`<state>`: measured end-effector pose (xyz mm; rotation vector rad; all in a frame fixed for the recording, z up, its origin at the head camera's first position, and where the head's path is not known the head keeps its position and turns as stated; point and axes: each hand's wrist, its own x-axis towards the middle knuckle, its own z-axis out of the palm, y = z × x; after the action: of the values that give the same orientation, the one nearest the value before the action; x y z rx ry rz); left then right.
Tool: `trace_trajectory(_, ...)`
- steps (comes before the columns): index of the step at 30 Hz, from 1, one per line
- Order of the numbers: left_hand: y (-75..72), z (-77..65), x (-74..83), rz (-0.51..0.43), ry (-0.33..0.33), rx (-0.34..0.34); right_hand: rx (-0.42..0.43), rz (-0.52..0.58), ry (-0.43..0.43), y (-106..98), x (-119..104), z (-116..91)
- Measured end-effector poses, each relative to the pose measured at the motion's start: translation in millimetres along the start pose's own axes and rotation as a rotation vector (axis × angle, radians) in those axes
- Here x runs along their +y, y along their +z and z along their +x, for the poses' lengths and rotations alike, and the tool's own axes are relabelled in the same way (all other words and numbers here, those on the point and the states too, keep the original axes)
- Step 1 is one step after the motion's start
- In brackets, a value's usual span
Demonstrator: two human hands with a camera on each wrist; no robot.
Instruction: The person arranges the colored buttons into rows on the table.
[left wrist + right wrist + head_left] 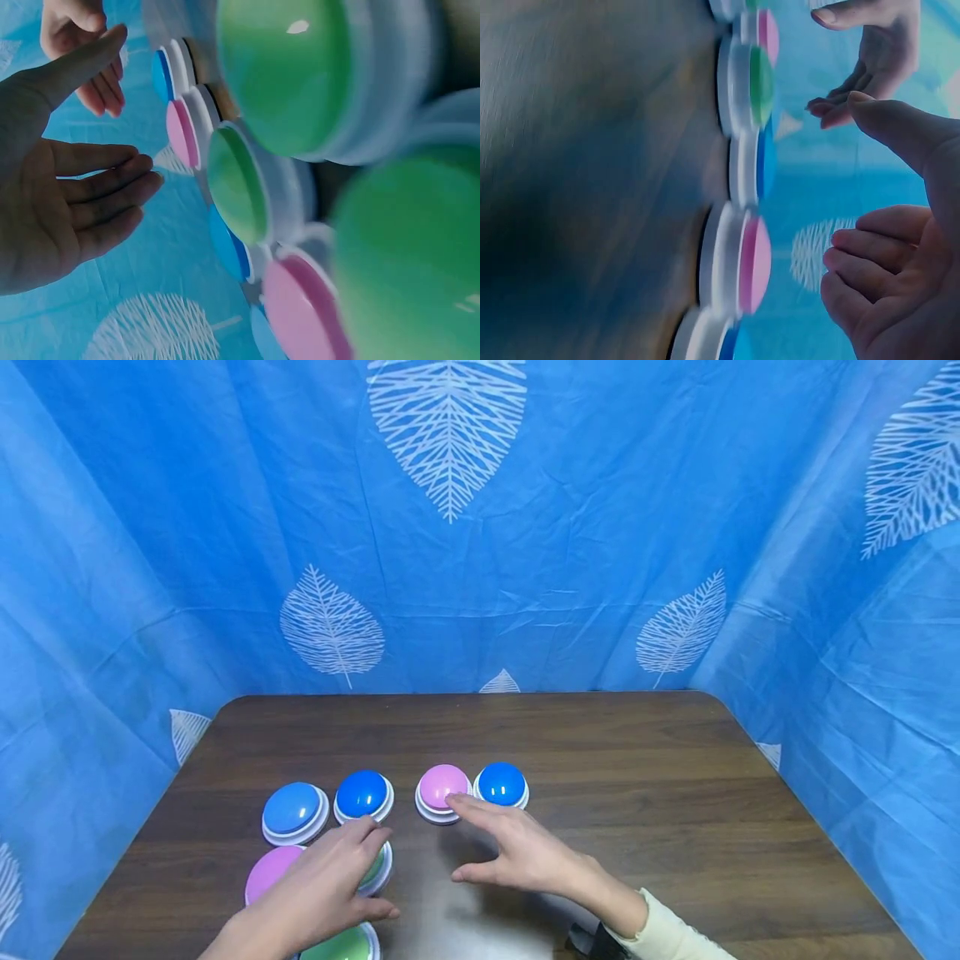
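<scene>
I had the right hand (517,852) hovering at the near side of the pink push button (441,781), fingertips clear of its dome, grip relaxed with nothing held. That button stood on the dark wooden tabletop (660,777), its round, glossy cap facing straight up from a white base. Just right of it sat a blue push button (502,782). Left of it, across a gap, were a dark-blue button (362,792) and, farther left, a light-blue button (291,807). Nearer me and left of the pink one, I held the left hand (318,885) over an orchid-pink button (272,870) and a partly hidden green button (378,870), its fingers extended, its grip likewise without a load.
</scene>
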<state>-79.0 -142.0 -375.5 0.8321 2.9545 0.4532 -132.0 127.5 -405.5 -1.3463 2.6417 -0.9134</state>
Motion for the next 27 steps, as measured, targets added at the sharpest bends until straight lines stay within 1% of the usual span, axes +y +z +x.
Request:
trace_trajectory(3,5.8,-20.9,-10.1,-0.002,-0.009,-0.037,-0.033,-0.011,-0.049,9,-11,2)
trace_trajectory(4,8.2,-27.5,-14.2,0.011,-0.006,-0.047,-0.044,-0.017,-0.069,12,-14,2)
trace_trajectory(5,10.9,-33.8,-18.5,0.024,0.003,-0.051,-0.054,-0.02,-0.088,16,-17,3)
trace_trajectory(7,17.6,-45.7,-26.9,0.069,0.038,-0.032,-0.074,-0.037,-0.128,23,-22,4)
trace_trajectory(10,24.8,-59.7,-35.9,0.082,0.017,-0.062,-0.106,-0.057,-0.173,33,-31,6)
trace_trajectory(12,29.9,-66.7,-39.6,0.075,-0.014,-0.074,-0.122,-0.088,-0.195,39,-36,8)
trace_trajectory(13,31.8,-69.8,-40.0,0.076,-0.047,-0.083,-0.127,-0.105,-0.205,42,-39,8)
trace_trajectory(14,34.5,-72.7,-40.2,0.089,-0.064,-0.076,-0.132,-0.122,-0.213,45,-41,9)
trace_trajectory(15,37.9,-75.5,-40.4,0.114,-0.064,-0.039,-0.139,-0.125,-0.216,49,-42,10)
trace_trajectory(18,45.6,-80.1,-39.8,0.173,-0.121,-0.022,-0.159,-0.147,-0.21,57,-46,13)
trace_trajectory(20,50.2,-81.6,-40.2,0.201,-0.153,-0.031,-0.18,-0.142,-0.199,62,-47,15)
trace_trajectory(21,52.3,-81.9,-40.7,0.206,-0.159,-0.03,-0.196,-0.119,-0.187,65,-47,16)
trace_trajectory(22,53.8,-81.9,-41.2,0.21,-0.169,-0.049,-0.208,-0.108,-0.178,67,-48,17)
trace_trajectory(23,55.4,-82.2,-41.8,0.216,-0.166,-0.041,-0.215,-0.103,-0.174,69,-47,18)
trace_trajectory(25,59.2,-83.1,-43.1,0.23,-0.134,0.003,-0.225,-0.1,-0.168,72,-47,20)
trace_trajectory(27,62.2,-84.1,-43.8,0.25,-0.092,0.072,-0.228,-0.097,-0.162,76,-47,21)
